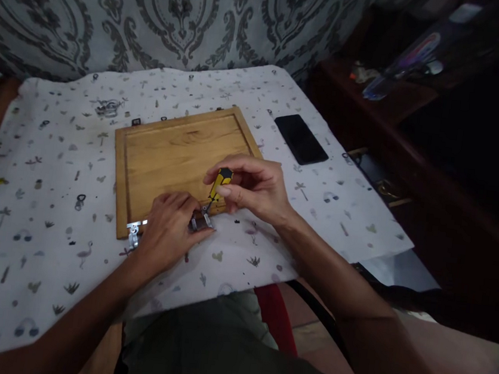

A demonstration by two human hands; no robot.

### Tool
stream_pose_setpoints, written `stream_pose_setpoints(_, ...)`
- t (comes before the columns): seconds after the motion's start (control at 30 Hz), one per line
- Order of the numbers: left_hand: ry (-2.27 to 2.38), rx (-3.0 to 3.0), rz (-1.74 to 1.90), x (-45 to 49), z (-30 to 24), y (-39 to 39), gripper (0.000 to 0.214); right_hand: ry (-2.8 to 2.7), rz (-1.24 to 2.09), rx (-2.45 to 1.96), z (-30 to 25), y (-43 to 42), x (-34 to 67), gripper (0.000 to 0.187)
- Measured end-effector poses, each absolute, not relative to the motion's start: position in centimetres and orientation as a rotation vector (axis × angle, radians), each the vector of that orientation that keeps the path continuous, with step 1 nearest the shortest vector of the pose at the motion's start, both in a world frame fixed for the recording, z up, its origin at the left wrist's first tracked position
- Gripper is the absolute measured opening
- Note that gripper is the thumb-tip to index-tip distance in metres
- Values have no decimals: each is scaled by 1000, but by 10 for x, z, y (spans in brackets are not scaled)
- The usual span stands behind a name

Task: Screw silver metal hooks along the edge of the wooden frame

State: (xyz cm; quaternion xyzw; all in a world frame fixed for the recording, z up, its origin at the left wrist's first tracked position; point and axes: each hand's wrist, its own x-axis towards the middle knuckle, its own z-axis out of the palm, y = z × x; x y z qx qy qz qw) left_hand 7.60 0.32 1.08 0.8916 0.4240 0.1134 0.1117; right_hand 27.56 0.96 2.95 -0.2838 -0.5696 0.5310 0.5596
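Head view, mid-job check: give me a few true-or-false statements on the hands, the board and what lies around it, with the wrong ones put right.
1. The right hand holds a yellow-and-black screwdriver. True.
2. The left hand is at the near edge of the wooden board. True.
3. The board is propped upright. False: it lies flat on the patterned cloth.
4. A metal fitting sits at the board's near left corner. True.
5. The screwdriver lies loose on the cloth. False: it is in the right hand's fingers, pointing down.
6. The dark phone lies on the cloth to the right of the board. True.
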Motion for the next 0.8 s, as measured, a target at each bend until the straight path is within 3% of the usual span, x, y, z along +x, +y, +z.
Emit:
stream_pose_setpoints(0.6,1223,2614,343,76,8,2,26,-1285,1295,-685,22,13,275,30)
stream_pose_setpoints(0.8,1223,2616,361,74,5,1,28,-1344,949,-773,38,1,275,26)
